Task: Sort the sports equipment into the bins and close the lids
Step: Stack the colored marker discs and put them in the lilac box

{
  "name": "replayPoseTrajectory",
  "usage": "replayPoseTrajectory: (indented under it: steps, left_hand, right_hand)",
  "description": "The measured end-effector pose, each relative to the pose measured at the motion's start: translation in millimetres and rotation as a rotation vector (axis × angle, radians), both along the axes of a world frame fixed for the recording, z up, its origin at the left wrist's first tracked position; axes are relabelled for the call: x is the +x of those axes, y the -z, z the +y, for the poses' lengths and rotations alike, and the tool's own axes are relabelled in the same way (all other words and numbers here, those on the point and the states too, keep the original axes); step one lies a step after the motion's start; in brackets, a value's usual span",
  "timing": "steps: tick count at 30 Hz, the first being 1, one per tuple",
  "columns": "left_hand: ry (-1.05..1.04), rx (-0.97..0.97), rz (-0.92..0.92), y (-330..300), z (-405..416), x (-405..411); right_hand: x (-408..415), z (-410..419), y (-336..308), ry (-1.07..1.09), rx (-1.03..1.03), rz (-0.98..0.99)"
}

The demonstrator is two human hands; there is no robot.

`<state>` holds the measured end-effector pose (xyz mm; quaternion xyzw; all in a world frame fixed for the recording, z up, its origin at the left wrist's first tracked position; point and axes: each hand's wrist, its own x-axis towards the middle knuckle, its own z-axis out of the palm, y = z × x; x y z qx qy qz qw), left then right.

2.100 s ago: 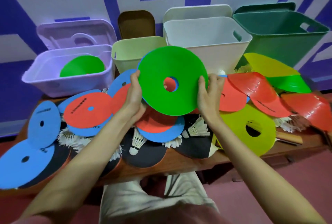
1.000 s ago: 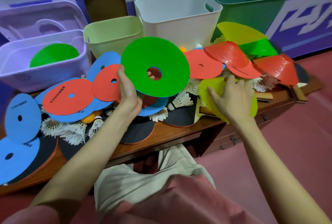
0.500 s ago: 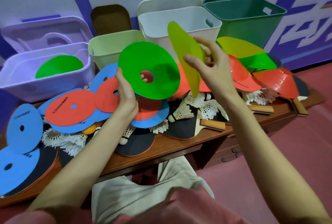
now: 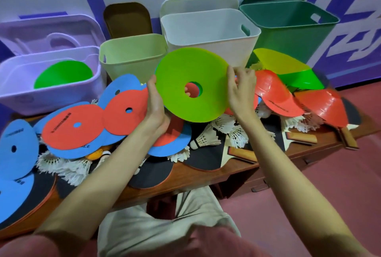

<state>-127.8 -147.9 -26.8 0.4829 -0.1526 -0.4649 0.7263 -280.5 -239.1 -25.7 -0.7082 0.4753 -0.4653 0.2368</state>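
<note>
While the flat yellow-green rubber disc with the round centre hole (image 4: 192,85) sits upright between my two hands, I read the stack as freshly topped: half a second ago the right hand was swinging this yellow disc in edge-on, and now it lies face-on over the plain green one, which peeks out only at the hole. My left hand (image 4: 155,104) grips the stack at its left rim, thumb in front and fingers behind; my right hand (image 4: 239,89) pinches the right rim, so both are clamped on the same discs, held apart by their width, above the clutter on the brown wooden counter (image 4: 233,171). Behind it, the lilac plastic bin (image 4: 26,100) already holds one green disc (image 4: 64,75), while the pale green bin (image 4: 132,58), the white bin (image 4: 208,36) and the dark green bin (image 4: 288,29) show nothing inside from here, and all the lids lean open against the wall. I judge the gathering of discs is under way and the drop into the lilac bin comes next; red and blue discs, white feather shuttlecocks (image 4: 206,138) and dark-faced paddles remain unsorted.
</note>
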Motion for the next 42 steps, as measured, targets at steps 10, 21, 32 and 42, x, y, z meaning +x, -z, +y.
replayPoseTrajectory:
  steps: [10, 21, 32, 42]
  left_hand:
    - [0.009, 0.039, 0.106, -4.2, -50.9, -30.4]
    - [0.035, 0.049, 0.082, 2.6, -77.9, -42.1]
    - [0.024, 0.064, 0.109, 3.4, -70.1, -38.9]
    - [0.118, 0.145, 0.203, 5.6, -61.2, -45.5]
  right_hand:
    - [-61.1, -82.2, 7.2, 0.245, -0.191, 0.174]
    - [-96.5, -136.0, 13.3, 0.364, -0.054, 0.34]
    - [-75.6, -18.2, 23.2, 0.065, -0.405, -0.277]
    - [-69.4, -4.2, 32.0, -0.365, -0.268, 0.044]
